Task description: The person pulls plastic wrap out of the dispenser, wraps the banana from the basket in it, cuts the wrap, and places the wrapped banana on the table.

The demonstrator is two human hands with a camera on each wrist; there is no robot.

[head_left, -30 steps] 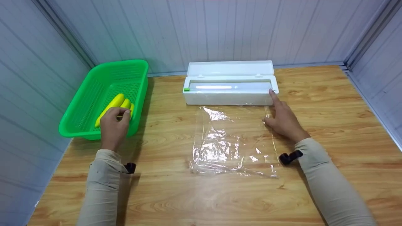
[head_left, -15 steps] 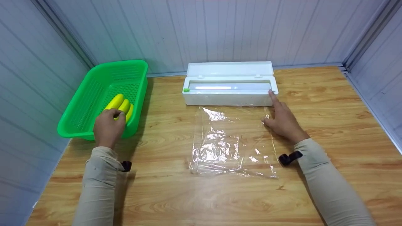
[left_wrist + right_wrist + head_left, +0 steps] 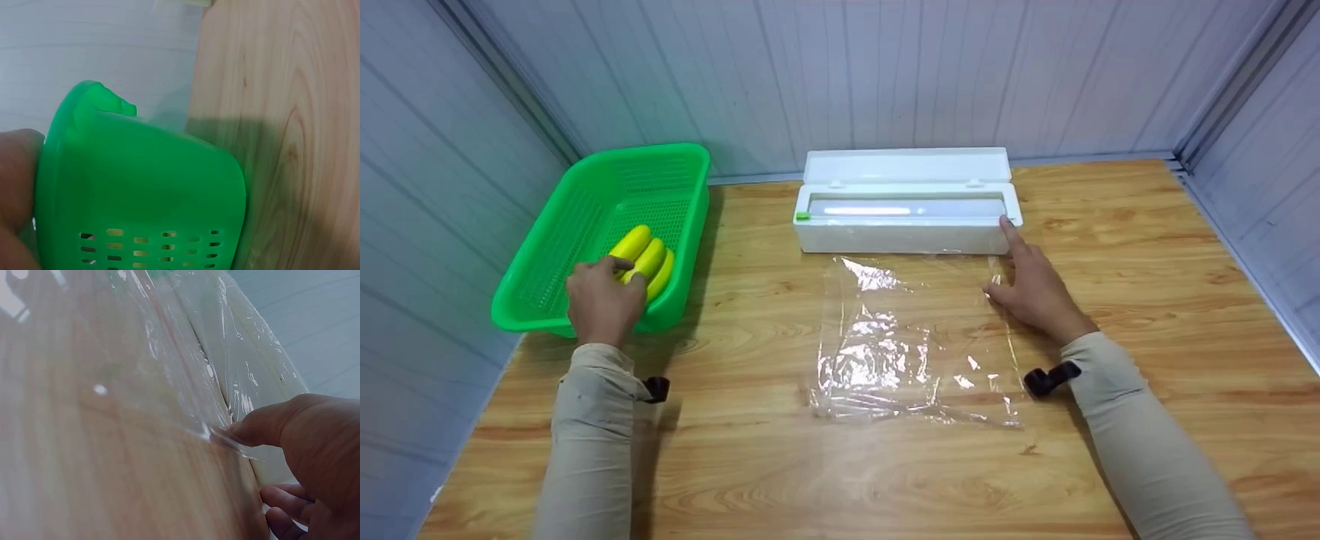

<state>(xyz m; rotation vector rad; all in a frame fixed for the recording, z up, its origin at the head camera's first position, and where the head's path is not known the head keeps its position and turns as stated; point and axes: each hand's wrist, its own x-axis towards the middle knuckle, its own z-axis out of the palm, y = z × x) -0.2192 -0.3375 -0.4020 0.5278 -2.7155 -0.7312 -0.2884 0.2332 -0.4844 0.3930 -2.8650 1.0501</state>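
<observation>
My left hand (image 3: 604,300) is over the near side of a green plastic basket (image 3: 506,315), its index finger and thumb over yellow bananas (image 3: 649,259) lying inside. Its other fingertips are hidden, so I cannot tell whether it grips them. In the left wrist view the basket wall (image 3: 152,180) hides the bananas except through the slots. With the index finger extended, my right hand (image 3: 1039,292) touches the right front corner of a white cling film box (image 3: 900,238). Its thumb (image 3: 253,427) rests at the edge of the clear cling film (image 3: 877,352), which runs from the box onto the table.
The box lid (image 3: 907,165) stands raised at the back, and a green slider (image 3: 802,216) sits at the left of its front edge. Pale panel walls (image 3: 885,75) enclose the wooden table (image 3: 735,450) at the back and sides.
My left hand has moved left and slightly nearer to me over the bananas, uncovering more of them. My right hand, the box and the film have stayed in place.
</observation>
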